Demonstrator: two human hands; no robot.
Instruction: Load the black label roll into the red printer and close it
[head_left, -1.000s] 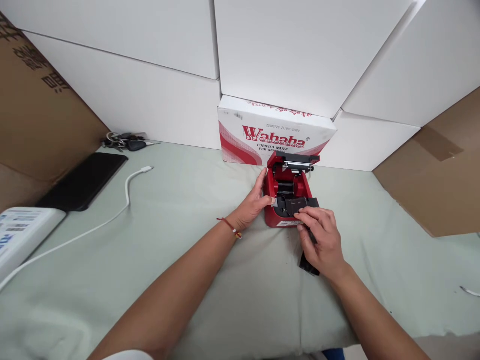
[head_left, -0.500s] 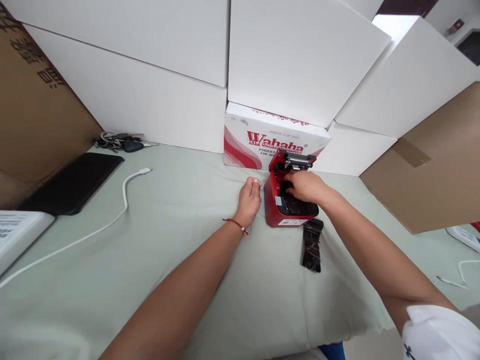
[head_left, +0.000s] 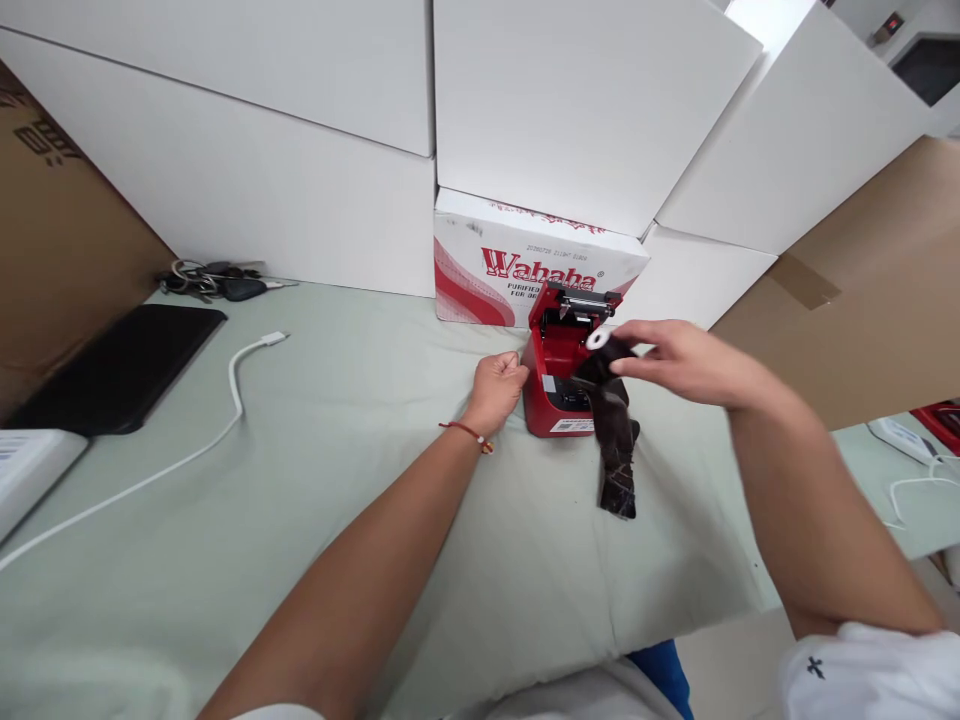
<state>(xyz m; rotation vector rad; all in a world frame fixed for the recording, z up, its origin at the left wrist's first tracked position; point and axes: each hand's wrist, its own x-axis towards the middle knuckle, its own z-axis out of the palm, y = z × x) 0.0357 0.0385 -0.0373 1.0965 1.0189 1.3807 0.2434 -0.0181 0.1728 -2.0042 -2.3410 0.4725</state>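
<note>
My right hand (head_left: 675,357) holds a black paper roll (head_left: 602,360) with a white core, tilted just above the right side of a small red printer (head_left: 534,400). From the roll a dark, creased strip (head_left: 616,470) hangs over the printer's front edge and down onto the cloth. The printer's lid (head_left: 577,300) stands raised, and part of its red inner bay shows. My left hand (head_left: 499,385) is closed in a fist at the printer's left side, touching or nearly touching it. Nothing shows in that fist. A red bracelet is on the left wrist.
Behind the printer stands a white and red Wahaha carton (head_left: 480,265) against white panels. To the left lie keys (head_left: 225,282), a dark flat slab (head_left: 120,365), a white cable (head_left: 238,390) and part of a white device (head_left: 41,470). Brown cardboard (head_left: 817,300) stands at right.
My right hand has lifted the black roll up and right out of the printer, drawing the strip along. My left fist is now closer to the printer's side. The view has shifted slightly.
</note>
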